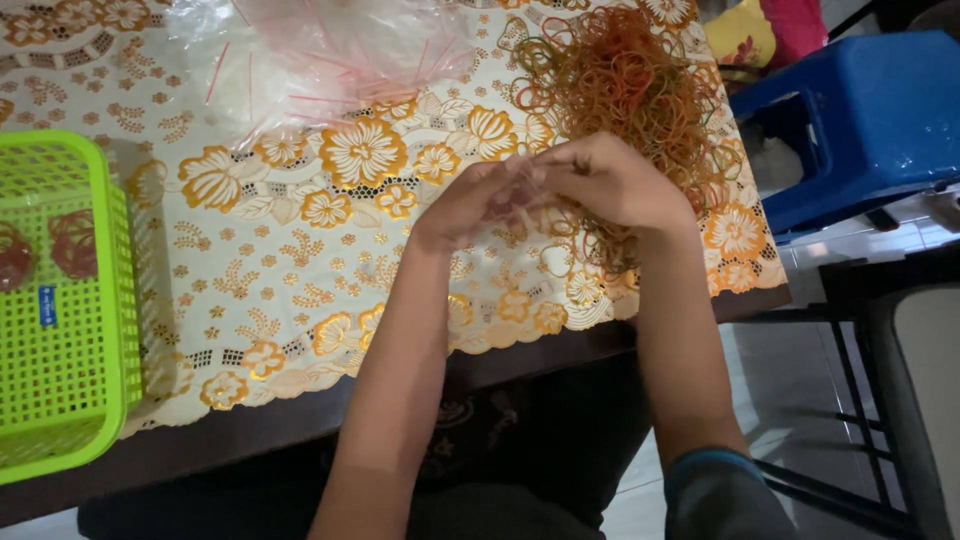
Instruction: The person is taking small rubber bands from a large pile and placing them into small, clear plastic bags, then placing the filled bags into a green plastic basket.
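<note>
Hands bunched over the bands at the counter's edge.
I see left hand (470,205) and right hand (610,180) pressed together, pinching something I can't tell; bands (620,90) could snag, spilling off.

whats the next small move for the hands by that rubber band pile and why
Probably to reach the right hand back into the pile of rubber bands for more. Both hands meet over the flowered tablecloth, the left hand pinching something small and blurred between them. The pile lies just beyond the fingers, and the green basket at the left already holds a couple of bundles.
</note>
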